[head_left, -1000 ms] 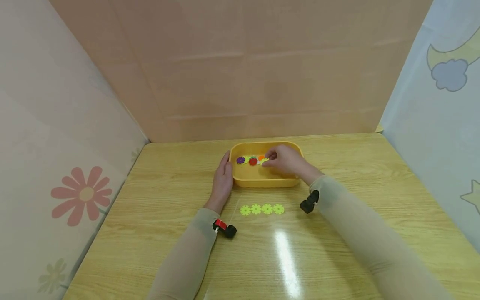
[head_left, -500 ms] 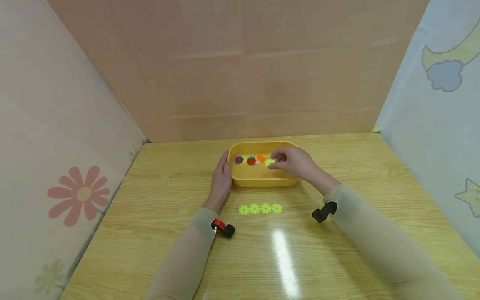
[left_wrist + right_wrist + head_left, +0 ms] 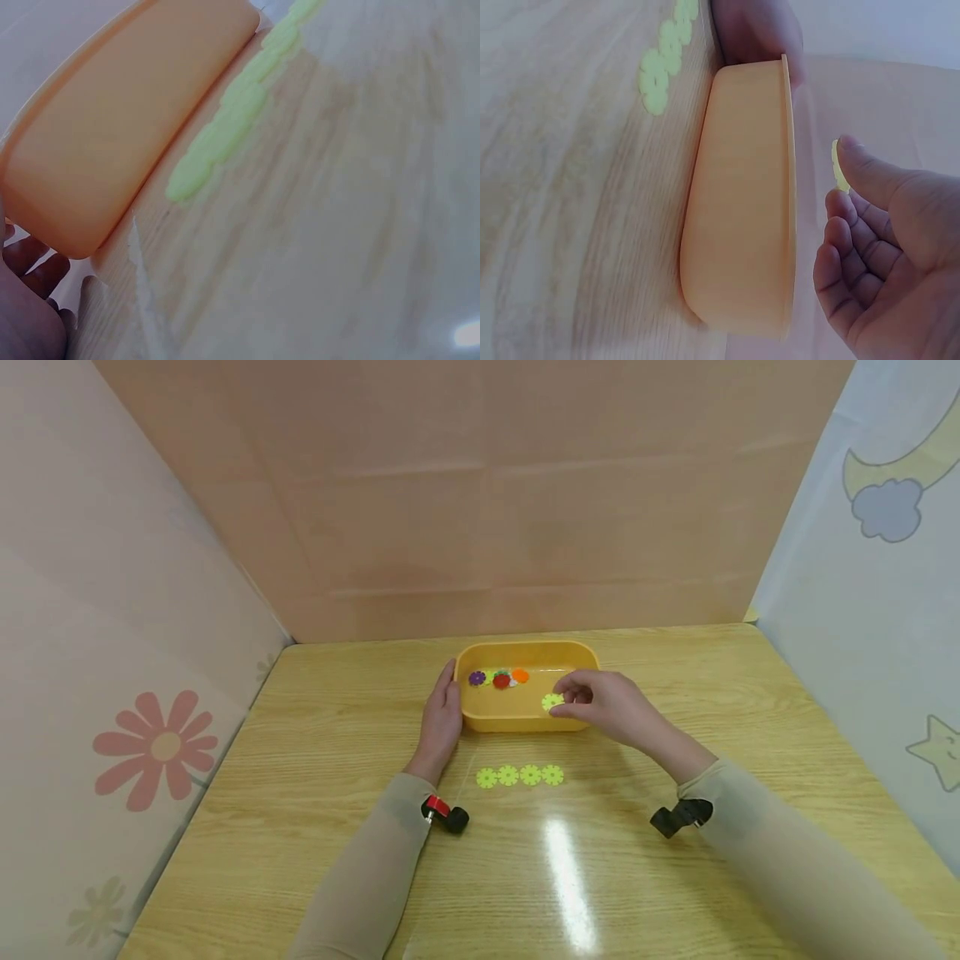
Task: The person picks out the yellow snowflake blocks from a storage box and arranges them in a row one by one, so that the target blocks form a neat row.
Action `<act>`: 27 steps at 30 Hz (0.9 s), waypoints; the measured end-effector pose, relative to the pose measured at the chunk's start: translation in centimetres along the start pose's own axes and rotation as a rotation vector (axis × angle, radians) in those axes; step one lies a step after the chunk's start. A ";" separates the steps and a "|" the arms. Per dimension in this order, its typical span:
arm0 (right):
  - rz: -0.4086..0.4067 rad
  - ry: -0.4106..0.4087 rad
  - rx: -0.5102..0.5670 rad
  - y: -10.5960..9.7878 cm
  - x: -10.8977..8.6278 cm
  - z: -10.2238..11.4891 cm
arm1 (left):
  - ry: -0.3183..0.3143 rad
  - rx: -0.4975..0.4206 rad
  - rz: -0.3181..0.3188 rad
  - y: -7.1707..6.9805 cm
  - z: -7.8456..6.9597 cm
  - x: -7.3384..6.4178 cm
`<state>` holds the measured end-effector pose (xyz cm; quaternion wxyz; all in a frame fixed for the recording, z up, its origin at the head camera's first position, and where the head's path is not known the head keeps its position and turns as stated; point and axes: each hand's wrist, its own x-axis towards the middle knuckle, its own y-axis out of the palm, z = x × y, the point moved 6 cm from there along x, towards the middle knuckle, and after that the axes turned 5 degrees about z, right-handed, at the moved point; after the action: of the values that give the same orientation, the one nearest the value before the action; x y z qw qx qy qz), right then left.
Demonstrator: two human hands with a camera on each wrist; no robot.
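My right hand (image 3: 618,706) pinches a yellow-green notched plastic disc (image 3: 552,702) between thumb and fingertips. It is raised over the right front part of a yellow-orange plastic bin (image 3: 498,724); in the right wrist view the disc (image 3: 839,166) stands above the rim level. My left hand (image 3: 441,718) rests along the left end of the bin, its fingers straight against the wall. Inside the bin lie a purple disc (image 3: 477,678), a red disc (image 3: 502,681), an orange disc (image 3: 520,676) and a few partly covered ones. On the table before it, yellow-green discs (image 3: 520,775) form a row.
The wooden table (image 3: 337,718) carries the bin near its back edge. A tan panel (image 3: 480,502) rises behind, with a flower-printed panel (image 3: 165,610) at left and a moon-and-star panel (image 3: 885,635) at right. A light glare lies in front.
My right hand has drawn the yellow-green disc away from the pile, rightward, toward me and up over the bin's front. My left hand has stayed at the bin's end.
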<state>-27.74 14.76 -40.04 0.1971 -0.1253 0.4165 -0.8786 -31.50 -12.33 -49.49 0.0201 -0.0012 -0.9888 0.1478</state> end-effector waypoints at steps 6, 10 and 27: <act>-0.009 -0.004 -0.003 0.2 -1.5 0.0 | 0.002 -0.005 0.009 0.0 0.0 0.0; -0.011 -0.008 0.002 0.4 -2.5 0.1 | -0.005 -0.011 0.009 0.1 0.0 0.0; -0.012 -0.037 0.014 1.0 -4.9 -0.5 | 0.002 -0.003 0.001 0.0 -0.2 0.1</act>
<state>-23.29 16.75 -41.40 0.2004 -0.1427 0.4057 -0.8803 -31.57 -12.27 -49.31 0.0211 -0.0021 -0.9890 0.1461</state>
